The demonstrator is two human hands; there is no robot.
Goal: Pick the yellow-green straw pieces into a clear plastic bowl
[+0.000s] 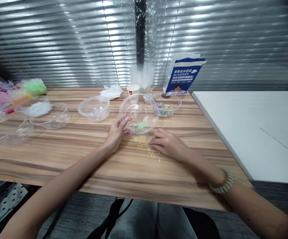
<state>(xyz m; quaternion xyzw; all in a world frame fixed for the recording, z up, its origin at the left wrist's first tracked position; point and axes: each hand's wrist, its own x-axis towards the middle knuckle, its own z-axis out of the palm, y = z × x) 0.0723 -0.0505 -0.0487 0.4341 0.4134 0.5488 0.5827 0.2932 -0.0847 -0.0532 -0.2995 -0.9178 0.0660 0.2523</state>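
My left hand (117, 132) grips a clear plastic bowl (152, 125) by its left side, thumb on the rim. The bowl is tilted toward me, and a small clump of pale green shreds (141, 125) lies inside. Just right of it, my right hand (167, 143) rests low over the table with its fingers drawn together. Thin yellow-green shreds (153, 154) are at these fingertips and scattered on the wood under and in front of the bowl. How many are between the fingers is hidden.
Behind stand a paper cup (133, 89), a bowl of colourful bits (165, 109), and a blue-and-white bag (183, 76). To the left are a clear bowl (94, 109), white tissues (111, 91), more clear bowls (50, 116) and colourful packets (31, 87). A white table (253, 132) adjoins on the right.
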